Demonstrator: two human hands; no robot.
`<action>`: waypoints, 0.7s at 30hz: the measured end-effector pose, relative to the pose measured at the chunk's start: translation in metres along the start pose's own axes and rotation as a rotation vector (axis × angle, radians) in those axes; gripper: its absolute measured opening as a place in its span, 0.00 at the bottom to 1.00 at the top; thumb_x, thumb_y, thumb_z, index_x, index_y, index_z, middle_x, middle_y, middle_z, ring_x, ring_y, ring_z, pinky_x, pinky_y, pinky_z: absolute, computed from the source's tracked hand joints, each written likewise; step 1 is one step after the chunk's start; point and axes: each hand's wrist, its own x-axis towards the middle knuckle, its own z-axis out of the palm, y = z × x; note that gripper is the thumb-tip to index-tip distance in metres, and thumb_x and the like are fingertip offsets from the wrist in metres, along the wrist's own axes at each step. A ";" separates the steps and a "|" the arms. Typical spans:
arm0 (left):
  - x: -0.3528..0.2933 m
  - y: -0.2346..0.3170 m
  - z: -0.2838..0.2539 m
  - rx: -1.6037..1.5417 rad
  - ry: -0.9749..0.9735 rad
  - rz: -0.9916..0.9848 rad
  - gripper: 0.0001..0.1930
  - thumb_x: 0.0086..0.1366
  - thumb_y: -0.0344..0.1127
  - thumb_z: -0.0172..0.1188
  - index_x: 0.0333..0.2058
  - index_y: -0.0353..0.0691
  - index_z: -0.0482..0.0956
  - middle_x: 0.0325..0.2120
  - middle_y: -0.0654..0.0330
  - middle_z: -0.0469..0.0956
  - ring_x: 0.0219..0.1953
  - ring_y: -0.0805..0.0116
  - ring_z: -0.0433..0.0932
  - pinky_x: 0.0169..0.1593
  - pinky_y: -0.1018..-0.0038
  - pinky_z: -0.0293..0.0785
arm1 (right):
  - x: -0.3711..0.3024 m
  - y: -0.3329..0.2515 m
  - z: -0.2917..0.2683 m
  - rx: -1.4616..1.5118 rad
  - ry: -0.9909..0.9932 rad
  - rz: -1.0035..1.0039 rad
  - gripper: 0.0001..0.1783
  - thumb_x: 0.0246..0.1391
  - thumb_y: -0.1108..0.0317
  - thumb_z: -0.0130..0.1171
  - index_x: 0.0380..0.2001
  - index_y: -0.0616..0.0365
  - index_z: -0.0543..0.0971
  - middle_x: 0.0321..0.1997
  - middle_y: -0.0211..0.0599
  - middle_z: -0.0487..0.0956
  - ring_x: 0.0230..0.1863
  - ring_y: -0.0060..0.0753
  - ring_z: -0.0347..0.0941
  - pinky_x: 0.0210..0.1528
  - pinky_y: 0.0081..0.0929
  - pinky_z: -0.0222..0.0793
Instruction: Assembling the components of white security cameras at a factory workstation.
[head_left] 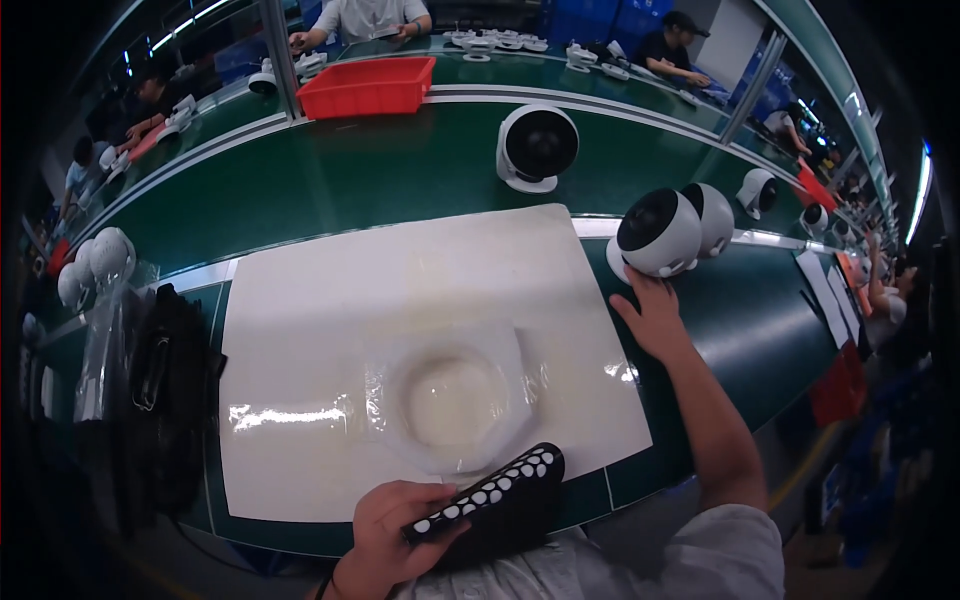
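Observation:
My left hand (395,530) is closed around a black strip-like sheet covered with rows of white ovals (490,492), held tilted above the table's near edge. My right hand (655,315) reaches out to the right, thumb apart from the fingers. Its fingertips touch the lower part of a white, ball-shaped device with a round black face (655,232), which looks like a small desk fan. Between my hands lies a pale board (300,320). On it sits a white ring-shaped holder (510,400) with a round hollow, fixed down with clear tape.
A second white device (712,220) stands right behind the touched one; another (538,148) stands on the green belt ahead. A red bin (367,87) is beyond. At left are a black bag (165,400) and white round parts (108,255). Several people work across the line.

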 end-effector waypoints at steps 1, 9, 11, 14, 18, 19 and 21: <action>0.001 -0.001 -0.001 -0.001 0.005 0.032 0.16 0.36 0.27 0.68 0.25 0.36 0.71 0.29 0.55 0.76 0.25 0.63 0.76 0.26 0.76 0.71 | 0.006 -0.001 0.003 -0.011 0.012 0.064 0.24 0.49 0.60 0.51 0.48 0.59 0.65 0.47 0.47 0.67 0.49 0.49 0.60 0.54 0.40 0.50; 0.008 -0.002 -0.008 -0.008 -0.015 0.118 0.15 0.35 0.25 0.66 0.25 0.35 0.71 0.27 0.53 0.76 0.23 0.63 0.76 0.25 0.75 0.70 | 0.025 -0.064 -0.048 0.235 0.375 -0.095 0.13 0.47 0.66 0.56 0.33 0.61 0.69 0.30 0.39 0.70 0.33 0.35 0.67 0.36 0.27 0.63; 0.010 -0.001 -0.006 -0.026 -0.008 0.162 0.14 0.35 0.26 0.67 0.23 0.36 0.72 0.25 0.54 0.76 0.22 0.64 0.75 0.24 0.76 0.69 | 0.019 -0.099 -0.061 0.859 0.301 0.061 0.12 0.51 0.64 0.53 0.34 0.61 0.68 0.23 0.28 0.68 0.24 0.17 0.64 0.26 0.15 0.60; 0.012 -0.003 -0.010 -0.037 -0.017 0.176 0.13 0.35 0.27 0.67 0.21 0.36 0.72 0.25 0.54 0.76 0.21 0.64 0.75 0.23 0.76 0.69 | 0.026 -0.147 -0.087 1.364 0.009 0.116 0.14 0.51 0.62 0.53 0.35 0.61 0.68 0.23 0.27 0.70 0.22 0.12 0.63 0.25 0.11 0.59; 0.014 0.000 -0.013 -0.067 0.015 0.085 0.11 0.35 0.26 0.67 0.19 0.36 0.72 0.24 0.54 0.76 0.22 0.64 0.75 0.24 0.76 0.70 | 0.030 -0.182 -0.079 1.479 -0.387 0.313 0.11 0.54 0.65 0.49 0.36 0.60 0.67 0.22 0.25 0.70 0.23 0.10 0.62 0.26 0.09 0.58; 0.015 0.001 -0.015 -0.096 0.017 0.057 0.11 0.36 0.24 0.66 0.20 0.34 0.73 0.24 0.53 0.76 0.22 0.64 0.75 0.25 0.76 0.69 | 0.029 -0.185 -0.075 1.439 -0.408 0.362 0.10 0.54 0.66 0.48 0.36 0.60 0.67 0.24 0.28 0.70 0.24 0.14 0.65 0.28 0.13 0.60; 0.014 0.004 -0.019 -0.117 0.015 -0.019 0.10 0.36 0.23 0.65 0.20 0.33 0.73 0.24 0.53 0.76 0.22 0.65 0.74 0.25 0.77 0.69 | 0.020 -0.181 -0.079 1.539 -0.391 0.487 0.12 0.53 0.65 0.49 0.38 0.60 0.66 0.25 0.29 0.70 0.25 0.17 0.66 0.29 0.16 0.62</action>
